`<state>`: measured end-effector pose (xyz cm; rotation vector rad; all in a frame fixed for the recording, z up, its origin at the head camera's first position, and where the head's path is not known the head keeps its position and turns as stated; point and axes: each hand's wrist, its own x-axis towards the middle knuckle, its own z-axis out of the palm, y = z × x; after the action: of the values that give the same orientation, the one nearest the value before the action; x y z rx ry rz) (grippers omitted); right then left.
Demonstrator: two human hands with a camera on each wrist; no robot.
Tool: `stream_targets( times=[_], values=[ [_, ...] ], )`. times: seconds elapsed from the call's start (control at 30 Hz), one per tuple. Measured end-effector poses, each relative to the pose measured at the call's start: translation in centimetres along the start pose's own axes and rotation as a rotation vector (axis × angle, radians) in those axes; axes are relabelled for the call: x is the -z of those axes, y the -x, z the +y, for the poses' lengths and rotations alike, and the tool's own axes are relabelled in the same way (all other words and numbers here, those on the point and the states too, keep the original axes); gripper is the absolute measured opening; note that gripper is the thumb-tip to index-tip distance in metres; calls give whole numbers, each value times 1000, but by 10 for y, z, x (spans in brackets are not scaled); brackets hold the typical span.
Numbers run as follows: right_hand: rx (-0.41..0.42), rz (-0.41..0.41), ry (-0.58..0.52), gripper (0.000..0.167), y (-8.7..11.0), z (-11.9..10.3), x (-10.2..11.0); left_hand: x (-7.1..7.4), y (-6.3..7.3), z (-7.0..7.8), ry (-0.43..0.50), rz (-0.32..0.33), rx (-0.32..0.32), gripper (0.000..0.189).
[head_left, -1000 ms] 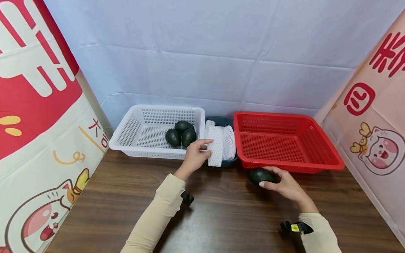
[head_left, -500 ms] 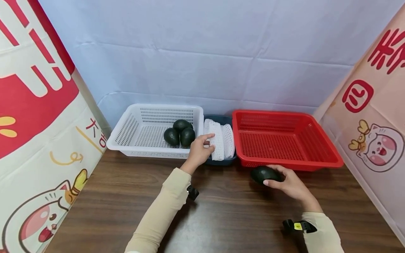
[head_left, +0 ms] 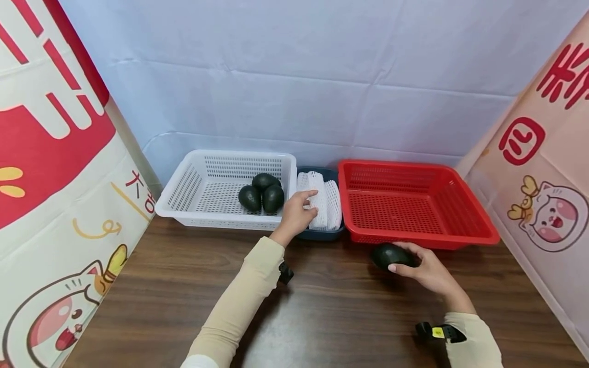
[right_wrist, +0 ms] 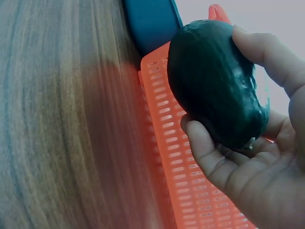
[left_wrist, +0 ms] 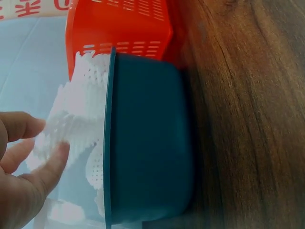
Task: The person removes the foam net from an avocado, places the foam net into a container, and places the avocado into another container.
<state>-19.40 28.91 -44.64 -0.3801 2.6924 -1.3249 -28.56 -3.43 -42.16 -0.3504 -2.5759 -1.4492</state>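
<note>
In the head view my left hand [head_left: 299,212] is over the small dark teal bin [head_left: 322,235], fingers bent loosely beside the white foam net sleeves [head_left: 319,202] that fill it. The left wrist view shows a gap between thumb and fingertips, with the net sleeves [left_wrist: 78,109] behind them. My right hand [head_left: 428,268] grips a dark green avocado [head_left: 391,256] in front of the red basket. In the right wrist view thumb and fingers wrap the avocado [right_wrist: 214,81] from the right, its stem end toward the palm.
At left a white basket [head_left: 221,220] holds three avocados [head_left: 264,193]. The red basket [head_left: 414,237] stands at right, with the teal bin tightly between both. All three are on a brown wooden table [head_left: 340,317] against a pale cloth backdrop [head_left: 257,76]; printed cloths hang at both sides.
The net sleeve by my left hand has gone from jutting over the bin's front rim to lying back inside it. My left hand has shifted right; my right hand with the avocado moved slightly right.
</note>
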Motion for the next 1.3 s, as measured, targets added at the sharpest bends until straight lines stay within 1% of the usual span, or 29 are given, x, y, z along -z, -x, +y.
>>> stream_targets(
  times=[0.23, 0.5, 0.67, 0.87, 1.2, 1.3],
  values=[
    [17, -2, -2, 60, -1, 1, -1, 2, 0, 2, -28, 43, -39, 44],
    [11, -7, -30, 61, 0, 1, -1, 7, 2, 5, -116, 50, -97, 41],
    [6, -7, -38, 60, 0, 2, -2, 9, 3, 5, -131, 50, -111, 39],
    [12, -1, -3, 59, 0, 3, -3, 10, 5, 6, -154, 66, -150, 38],
    [-2, 1, 31, 62, 1, 2, -5, 12, 7, 7, -177, 30, -172, 37],
    [-1, 4, 31, 62, 0, 1, -7, 13, 10, 5, -179, 24, -202, 39]
  ],
)
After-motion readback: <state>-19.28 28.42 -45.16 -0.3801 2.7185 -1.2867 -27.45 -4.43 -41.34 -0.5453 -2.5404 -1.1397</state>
